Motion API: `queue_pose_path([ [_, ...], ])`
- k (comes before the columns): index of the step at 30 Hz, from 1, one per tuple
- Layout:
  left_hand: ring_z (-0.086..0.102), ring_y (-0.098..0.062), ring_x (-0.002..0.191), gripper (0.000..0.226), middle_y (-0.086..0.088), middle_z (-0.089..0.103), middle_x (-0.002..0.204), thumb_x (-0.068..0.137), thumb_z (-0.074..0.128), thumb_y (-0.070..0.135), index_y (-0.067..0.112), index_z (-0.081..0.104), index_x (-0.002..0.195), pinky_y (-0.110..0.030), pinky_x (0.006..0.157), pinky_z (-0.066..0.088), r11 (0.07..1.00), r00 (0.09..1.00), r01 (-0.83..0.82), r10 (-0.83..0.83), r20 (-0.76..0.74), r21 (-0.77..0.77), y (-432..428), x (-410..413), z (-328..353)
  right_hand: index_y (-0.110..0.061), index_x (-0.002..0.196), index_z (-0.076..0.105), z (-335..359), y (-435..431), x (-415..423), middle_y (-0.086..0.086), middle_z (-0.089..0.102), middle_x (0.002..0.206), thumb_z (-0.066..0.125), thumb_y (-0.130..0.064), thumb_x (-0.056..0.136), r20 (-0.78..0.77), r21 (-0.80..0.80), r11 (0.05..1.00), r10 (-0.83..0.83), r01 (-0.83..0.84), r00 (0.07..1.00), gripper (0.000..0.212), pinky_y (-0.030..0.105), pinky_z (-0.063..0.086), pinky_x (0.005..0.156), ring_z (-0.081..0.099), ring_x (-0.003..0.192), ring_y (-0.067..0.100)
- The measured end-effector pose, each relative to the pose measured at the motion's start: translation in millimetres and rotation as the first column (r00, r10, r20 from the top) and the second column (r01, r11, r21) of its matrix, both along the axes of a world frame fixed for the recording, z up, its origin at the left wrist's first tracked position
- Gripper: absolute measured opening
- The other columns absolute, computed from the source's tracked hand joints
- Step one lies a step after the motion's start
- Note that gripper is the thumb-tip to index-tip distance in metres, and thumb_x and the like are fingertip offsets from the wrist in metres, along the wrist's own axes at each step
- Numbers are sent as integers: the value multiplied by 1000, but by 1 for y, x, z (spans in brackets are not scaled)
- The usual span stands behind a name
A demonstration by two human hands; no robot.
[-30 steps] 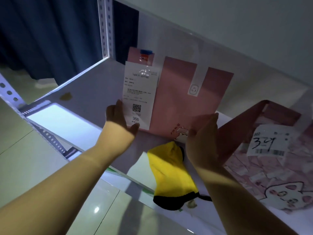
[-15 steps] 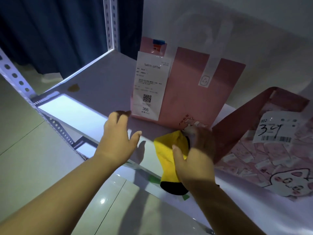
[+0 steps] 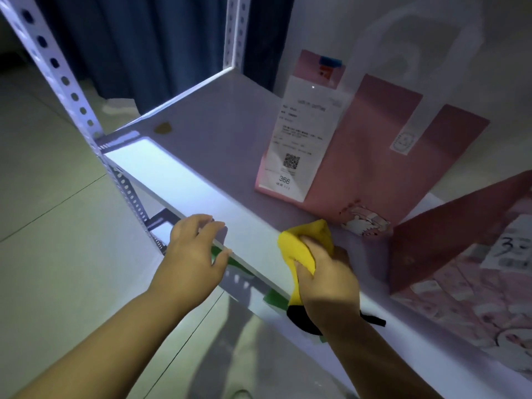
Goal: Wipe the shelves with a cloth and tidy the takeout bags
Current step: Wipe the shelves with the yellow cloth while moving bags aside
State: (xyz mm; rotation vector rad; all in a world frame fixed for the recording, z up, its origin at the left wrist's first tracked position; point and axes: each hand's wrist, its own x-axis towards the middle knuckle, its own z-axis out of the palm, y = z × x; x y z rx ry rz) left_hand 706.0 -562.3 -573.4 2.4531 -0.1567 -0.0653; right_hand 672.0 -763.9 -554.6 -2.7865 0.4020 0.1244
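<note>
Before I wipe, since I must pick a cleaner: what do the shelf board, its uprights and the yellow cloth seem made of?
Shelf board: smooth white panel, painted metal or laminate; soft sheen. Uprights: white-painted metal angle; punched holes. Yellow cloth: soft fabric, maybe microfibre; it bunches in the right hand.

right hand (image 3: 328,272) grips the yellow cloth (image 3: 303,246) on the shelf (image 3: 218,145); left hand (image 3: 193,251) holds the shelf's edge beside it.
</note>
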Motion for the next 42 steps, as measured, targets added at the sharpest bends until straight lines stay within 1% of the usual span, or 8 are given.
queue_pose_path([
  [6,27,-22,131,43,-2,41,136,85,63,25,19,53,126,-37,103,36,995,997,-78,79,-20,54,26,1,3,-42,134,42,3,40,30,8,42,130,55,-33,89,-9,112,973,205,-203,979,48,35,38,95,46,116,28],
  [14,22,-15,134,49,2,35,141,89,56,31,22,44,136,-27,107,26,980,990,-138,138,7,142,77,13,3,-39,134,44,11,95,82,12,55,117,56,-33,90,105,170,926,322,-336,941,46,38,42,84,51,104,34],
  [20,37,-33,132,47,-12,50,133,82,67,15,7,54,126,-42,104,35,971,997,-11,-9,81,238,109,53,4,-42,138,33,8,124,126,4,59,118,47,-36,94,80,214,911,344,-353,935,46,36,44,76,55,102,29],
  [25,38,-40,130,47,-17,49,135,80,67,9,0,54,125,-49,101,40,934,984,106,-147,97,340,134,91,5,-38,140,29,-6,148,148,8,55,126,43,-36,96,63,97,937,331,-336,942,46,39,42,89,49,110,32],
  [29,11,-27,142,59,-8,22,153,88,54,14,4,30,141,-32,113,16,856,953,253,-301,37,451,150,121,-1,-32,140,28,-19,164,172,5,36,142,37,-41,96,36,-82,965,252,-249,967,46,39,28,107,36,128,26],
  [31,7,-21,142,60,-6,14,154,89,47,9,7,23,144,-27,113,9,837,940,306,-342,-3,454,156,132,-4,-29,141,30,-22,169,190,10,31,143,39,-40,96,66,-149,972,194,-182,979,47,39,26,105,34,126,30],
  [35,7,-18,142,62,-6,7,156,89,41,6,7,16,146,-24,112,3,847,926,345,-377,0,405,163,134,-12,-27,140,38,-22,180,235,16,33,145,45,-38,95,114,-67,997,48,-41,992,47,43,26,102,36,124,37],
  [42,-5,-20,145,67,-4,-3,158,89,37,6,13,7,149,-16,102,-20,882,932,345,-363,-5,321,167,134,-24,-38,140,35,-23,210,280,11,27,151,38,-44,96,96,-96,980,186,-177,978,45,42,32,98,43,120,38],
])
